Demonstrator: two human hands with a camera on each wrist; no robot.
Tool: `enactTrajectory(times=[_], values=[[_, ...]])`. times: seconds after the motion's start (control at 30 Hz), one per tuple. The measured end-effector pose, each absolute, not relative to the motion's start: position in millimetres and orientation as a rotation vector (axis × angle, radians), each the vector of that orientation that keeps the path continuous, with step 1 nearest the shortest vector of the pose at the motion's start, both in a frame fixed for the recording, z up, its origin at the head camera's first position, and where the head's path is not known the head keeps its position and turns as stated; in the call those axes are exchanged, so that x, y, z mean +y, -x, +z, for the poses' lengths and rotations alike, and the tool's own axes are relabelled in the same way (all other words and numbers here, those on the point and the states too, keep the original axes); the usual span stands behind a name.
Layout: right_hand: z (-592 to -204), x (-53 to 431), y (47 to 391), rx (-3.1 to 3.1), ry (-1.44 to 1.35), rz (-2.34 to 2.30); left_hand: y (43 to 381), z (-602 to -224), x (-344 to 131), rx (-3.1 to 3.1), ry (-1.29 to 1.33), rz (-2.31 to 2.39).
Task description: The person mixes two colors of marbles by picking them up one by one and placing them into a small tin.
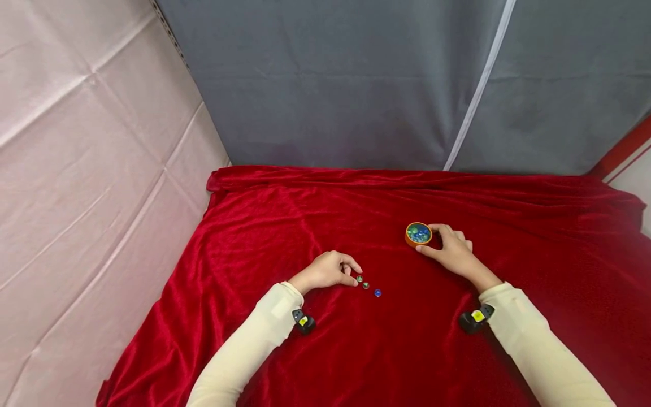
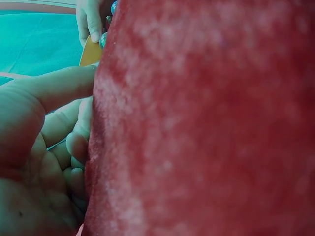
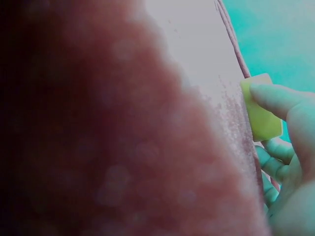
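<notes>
In the head view, my left hand [image 1: 333, 270] is low over the red cloth, thumb and index finger bent and apart beside a green marble [image 1: 359, 278]. That marble lies at the opening between the two fingertips; a firm pinch is not visible. A second green marble [image 1: 365, 285] and a blue marble [image 1: 378, 293] rest to its right. My right hand [image 1: 454, 251] grips the side of a small round orange container [image 1: 419, 245] between thumb and fingers. Blue and green marbles [image 1: 418, 232] fill the container. The right wrist view shows the thumb against its yellow-looking wall [image 3: 266, 118].
A rumpled red velvet cloth [image 1: 330, 350] covers the table. Behind it hangs a grey curtain [image 1: 325, 102], and a pale draped wall [image 1: 91, 198] rises at left. Blurred cloth fills much of both wrist views.
</notes>
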State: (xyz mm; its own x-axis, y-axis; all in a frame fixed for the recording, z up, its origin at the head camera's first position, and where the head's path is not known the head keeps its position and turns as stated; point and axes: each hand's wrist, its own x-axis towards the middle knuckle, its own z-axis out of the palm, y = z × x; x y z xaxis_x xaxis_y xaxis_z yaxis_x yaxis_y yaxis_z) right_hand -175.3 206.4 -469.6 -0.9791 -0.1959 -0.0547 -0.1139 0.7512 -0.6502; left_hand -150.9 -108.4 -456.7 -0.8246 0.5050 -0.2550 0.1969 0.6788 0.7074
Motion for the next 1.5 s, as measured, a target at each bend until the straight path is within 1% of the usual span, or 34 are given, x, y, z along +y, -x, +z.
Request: enactTrajectory(times=[0.43,0.97,1.27,1.5], values=[[-467.9,207.2,175.2,2.816,0.251,-1.027,148.7,-458.1,-105.2,2.526,-0.536,0.904],[-469.2,206.6,176.1,2.828,0.257,-1.032,148.2,-455.5,-104.7,2.496,-0.491,0.964],[-471.5,206.7,174.4,2.819,0.251,-1.046,152.7,-452.7,-101.5,2.365,-0.465,1.161],[-472.0,207.1,174.4,2.822,0.257,-1.05,164.7,-445.5,-92.8,2.343,-0.464,1.251]])
